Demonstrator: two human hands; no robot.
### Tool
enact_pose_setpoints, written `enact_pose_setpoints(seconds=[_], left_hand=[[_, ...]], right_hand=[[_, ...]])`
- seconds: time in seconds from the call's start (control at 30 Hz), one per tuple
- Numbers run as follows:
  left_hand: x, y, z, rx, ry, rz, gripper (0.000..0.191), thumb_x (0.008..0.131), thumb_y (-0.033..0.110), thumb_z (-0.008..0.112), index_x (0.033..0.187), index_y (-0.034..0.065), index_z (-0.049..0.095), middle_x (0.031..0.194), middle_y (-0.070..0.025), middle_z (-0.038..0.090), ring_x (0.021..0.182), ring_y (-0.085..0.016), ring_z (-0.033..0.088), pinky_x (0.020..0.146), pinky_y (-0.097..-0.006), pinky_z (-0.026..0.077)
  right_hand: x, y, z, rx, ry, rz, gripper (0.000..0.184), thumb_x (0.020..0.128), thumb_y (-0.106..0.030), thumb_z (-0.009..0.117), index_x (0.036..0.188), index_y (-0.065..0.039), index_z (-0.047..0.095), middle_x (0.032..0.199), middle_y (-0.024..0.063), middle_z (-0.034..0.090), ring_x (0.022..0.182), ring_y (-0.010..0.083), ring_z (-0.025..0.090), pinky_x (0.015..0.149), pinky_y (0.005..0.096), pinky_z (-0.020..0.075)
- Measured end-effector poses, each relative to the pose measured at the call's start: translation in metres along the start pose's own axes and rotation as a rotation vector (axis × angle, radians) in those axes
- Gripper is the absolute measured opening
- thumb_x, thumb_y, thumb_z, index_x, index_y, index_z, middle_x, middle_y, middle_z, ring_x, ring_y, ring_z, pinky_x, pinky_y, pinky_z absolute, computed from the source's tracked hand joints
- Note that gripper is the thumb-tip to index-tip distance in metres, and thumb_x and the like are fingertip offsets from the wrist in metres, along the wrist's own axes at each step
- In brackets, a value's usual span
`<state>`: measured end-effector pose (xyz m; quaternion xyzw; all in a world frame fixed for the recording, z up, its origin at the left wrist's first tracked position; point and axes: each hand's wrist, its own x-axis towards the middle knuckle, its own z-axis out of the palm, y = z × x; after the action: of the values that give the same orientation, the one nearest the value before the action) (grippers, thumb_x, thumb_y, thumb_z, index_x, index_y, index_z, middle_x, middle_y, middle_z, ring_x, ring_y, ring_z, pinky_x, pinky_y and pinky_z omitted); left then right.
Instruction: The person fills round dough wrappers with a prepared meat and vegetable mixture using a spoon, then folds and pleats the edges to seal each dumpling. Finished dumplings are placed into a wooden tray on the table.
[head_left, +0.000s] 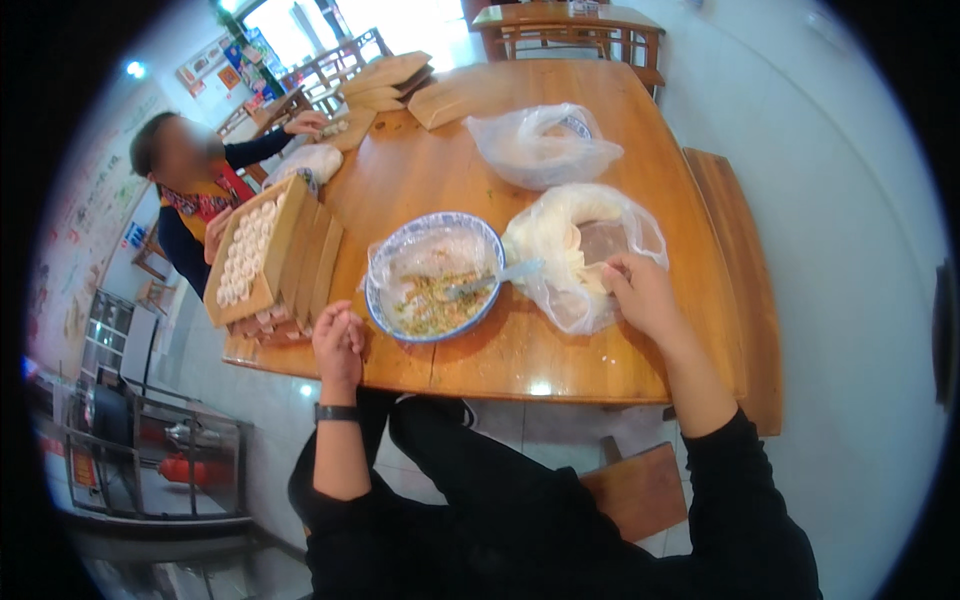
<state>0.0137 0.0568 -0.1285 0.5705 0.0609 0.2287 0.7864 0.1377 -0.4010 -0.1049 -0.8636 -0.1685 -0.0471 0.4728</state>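
Observation:
At the right of the table, the fingers of my right hand (636, 291) pinch the edge of a thin dough wrapper (596, 277) in an open clear plastic bag (574, 311) of wrappers. My left hand (339, 337) rests at the table's near edge with its fingers curled; whether something small is in it cannot be told. Between the hands stands a blue-and-white bowl (431, 336) holding chopped filling (442, 306), with plastic film on its far side. A spatula or flat spoon (487, 281) lies in the filling, its handle over the rim towards the bag.
Left of the bowl, stacked wooden trays (304, 247) carry rows of dumplings (251, 247). A person (187, 172) sits beyond them, one hand at a board. Another bag-covered bowl (544, 150) and wooden boards (386, 82) stand farther back. A bench (739, 285) runs along the right side.

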Motion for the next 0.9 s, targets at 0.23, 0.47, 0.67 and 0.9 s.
enact_pose_setpoints(seconds=[0.23,0.47,0.67,0.9], left_hand=[[0.003,-0.006,0.009,-0.107,0.101,0.022,0.016,0.099,0.013,0.060,0.110,0.0019,0.061,0.080,-0.0060,0.065,0.054,-0.007,0.049,0.046,-0.0197,0.035],[-0.004,-0.001,0.013,-0.114,0.129,0.008,0.015,0.099,0.014,0.060,0.109,0.0032,0.061,0.080,-0.0058,0.065,0.050,-0.007,0.046,0.042,-0.0207,0.033],[-0.002,-0.006,0.008,-0.096,0.114,0.013,0.016,0.099,0.015,0.061,0.110,0.0036,0.061,0.081,-0.0053,0.065,0.049,-0.007,0.044,0.041,-0.0208,0.033],[-0.003,-0.006,0.012,-0.034,0.118,-0.028,0.018,0.100,0.015,0.059,0.113,0.0019,0.060,0.075,-0.0055,0.061,0.048,-0.007,0.042,0.041,-0.0215,0.031]], right_hand=[[0.055,0.024,-0.007,-0.209,0.005,-0.293,0.021,0.092,-0.005,0.058,0.110,0.003,0.067,0.114,0.0213,0.068,0.107,0.0395,0.063,0.095,0.0429,0.0494],[0.077,-0.010,0.017,-0.139,0.033,-0.303,0.022,0.088,-0.008,0.061,0.108,0.001,0.067,0.105,0.0210,0.069,0.102,0.0366,0.066,0.087,0.0435,0.0516],[0.087,-0.012,0.040,-0.439,0.035,0.052,0.027,0.078,-0.021,0.071,0.096,-0.001,0.068,0.084,0.0189,0.070,0.082,0.0375,0.069,0.077,0.0436,0.0541],[0.097,0.002,0.038,-0.205,-0.087,0.150,0.022,0.077,-0.018,0.069,0.088,0.001,0.069,0.085,0.0216,0.070,0.079,0.0338,0.069,0.074,0.0417,0.0530]])
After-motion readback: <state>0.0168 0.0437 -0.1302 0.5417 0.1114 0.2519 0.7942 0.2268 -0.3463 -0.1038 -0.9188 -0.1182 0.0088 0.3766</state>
